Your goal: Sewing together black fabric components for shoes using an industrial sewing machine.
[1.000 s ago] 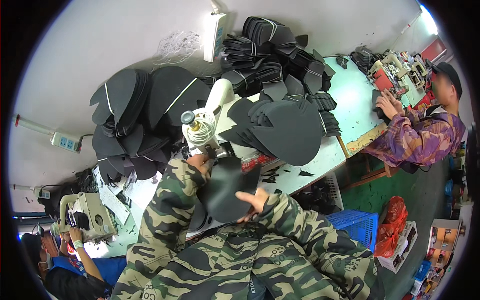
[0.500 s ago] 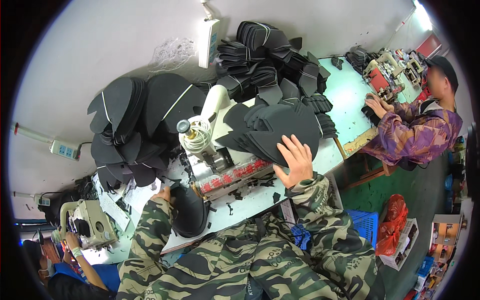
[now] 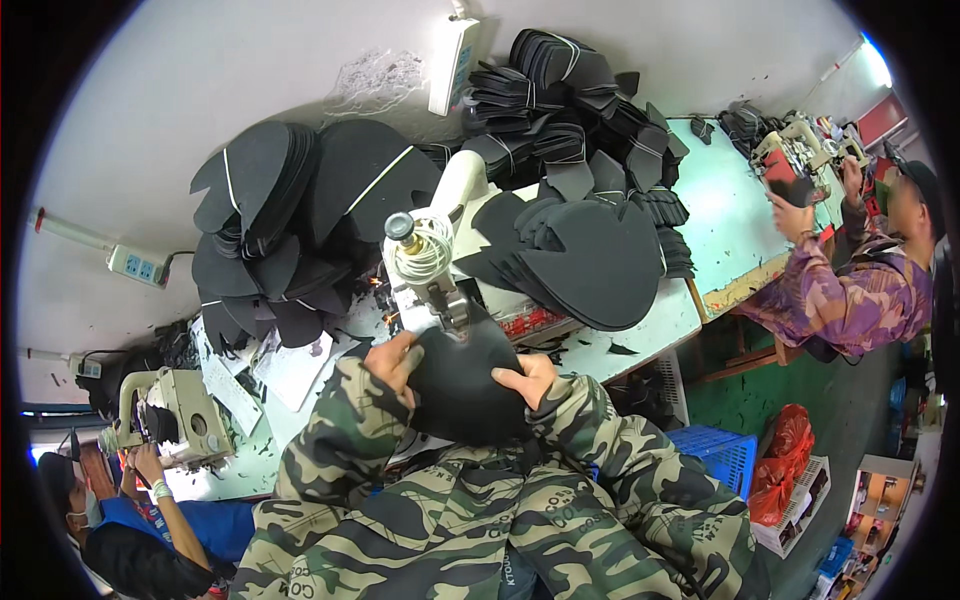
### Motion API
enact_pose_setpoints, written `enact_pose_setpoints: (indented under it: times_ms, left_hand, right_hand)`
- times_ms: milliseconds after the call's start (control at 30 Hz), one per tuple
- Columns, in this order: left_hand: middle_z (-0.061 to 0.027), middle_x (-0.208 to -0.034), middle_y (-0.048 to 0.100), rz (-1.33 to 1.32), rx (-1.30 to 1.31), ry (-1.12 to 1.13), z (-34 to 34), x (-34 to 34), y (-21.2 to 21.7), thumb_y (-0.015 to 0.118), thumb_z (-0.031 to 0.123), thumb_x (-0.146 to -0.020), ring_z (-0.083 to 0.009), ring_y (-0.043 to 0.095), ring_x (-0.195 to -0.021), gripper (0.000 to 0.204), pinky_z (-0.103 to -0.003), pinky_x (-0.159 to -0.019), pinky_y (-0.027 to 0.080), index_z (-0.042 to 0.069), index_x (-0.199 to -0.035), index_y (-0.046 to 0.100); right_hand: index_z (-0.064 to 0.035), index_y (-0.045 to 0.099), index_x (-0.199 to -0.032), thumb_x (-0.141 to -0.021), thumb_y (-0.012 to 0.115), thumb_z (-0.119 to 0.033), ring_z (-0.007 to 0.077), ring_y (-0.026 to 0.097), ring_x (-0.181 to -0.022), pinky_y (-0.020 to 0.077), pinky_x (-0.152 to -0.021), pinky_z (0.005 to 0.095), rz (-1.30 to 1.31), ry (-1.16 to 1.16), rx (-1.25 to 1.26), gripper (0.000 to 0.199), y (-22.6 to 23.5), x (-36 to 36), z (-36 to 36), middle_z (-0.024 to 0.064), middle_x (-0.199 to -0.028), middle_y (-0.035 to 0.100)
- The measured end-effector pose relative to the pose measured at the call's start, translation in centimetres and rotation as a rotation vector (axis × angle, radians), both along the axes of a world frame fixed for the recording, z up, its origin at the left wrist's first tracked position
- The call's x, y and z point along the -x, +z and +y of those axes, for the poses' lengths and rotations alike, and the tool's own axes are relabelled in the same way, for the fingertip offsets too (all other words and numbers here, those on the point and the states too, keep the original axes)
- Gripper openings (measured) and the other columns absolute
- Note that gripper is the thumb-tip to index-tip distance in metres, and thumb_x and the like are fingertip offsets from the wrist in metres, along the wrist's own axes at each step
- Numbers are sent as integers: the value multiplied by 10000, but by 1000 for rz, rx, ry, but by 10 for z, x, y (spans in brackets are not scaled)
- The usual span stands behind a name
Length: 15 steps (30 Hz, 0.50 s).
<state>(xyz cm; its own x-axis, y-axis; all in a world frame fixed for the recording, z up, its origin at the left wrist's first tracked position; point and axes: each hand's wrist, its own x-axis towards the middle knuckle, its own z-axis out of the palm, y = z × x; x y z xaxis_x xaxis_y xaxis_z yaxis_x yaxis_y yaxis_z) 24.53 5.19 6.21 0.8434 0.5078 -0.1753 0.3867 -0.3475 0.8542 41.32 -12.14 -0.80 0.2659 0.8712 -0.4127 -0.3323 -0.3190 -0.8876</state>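
Both hands grip a black rounded flat sheet piece [image 3: 465, 395] by its opposite sides. My left hand [image 3: 393, 364] pinches the left edge, thumb on top. On the right edge, my right hand [image 3: 528, 381] is closed with its thumb lying on the surface. The piece's far end lies under the head of a cream bench machine [image 3: 462, 185], where the contact point is partly hidden. A fanned stack of similar black pieces [image 3: 595, 265] rests on the table just right of the machine.
Tied bundles of black pieces [image 3: 255, 185] stand to the left; more bundles [image 3: 560, 75] pile up behind. Paper sheets [image 3: 290, 370] lie left of the machine. A co-worker [image 3: 840, 270] sits at right, another [image 3: 150, 520] at lower left. A blue crate [image 3: 715, 455] stands below right.
My right hand has left the fanned stack and my left hand has come over from the left; both now hold one black piece at the machine. The right co-worker has raised their hands.
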Motion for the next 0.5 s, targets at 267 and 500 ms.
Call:
enact_pose_setpoints:
  times_ms: [267,500]
  left_hand:
    - [-207,-792,614,299,-338,83,36,-28,-54,531,276,-815,-368,593,-777,270,-414,-690,441,45,-896,643]
    - [-128,-667,612,238,-44,36,41,-45,-59,548,230,-823,-220,585,-608,256,-318,-585,434,-15,-808,623]
  right_hand:
    - [36,628,-949,-794,592,-119,130,586,-718,466,-684,288,50,-20,92,222,14,0,18,90,-837,650]
    - [64,435,-1183,-866,545,-321,255,652,-616,528,-540,262,551,136,330,511,32,22,-13,181,-920,636]
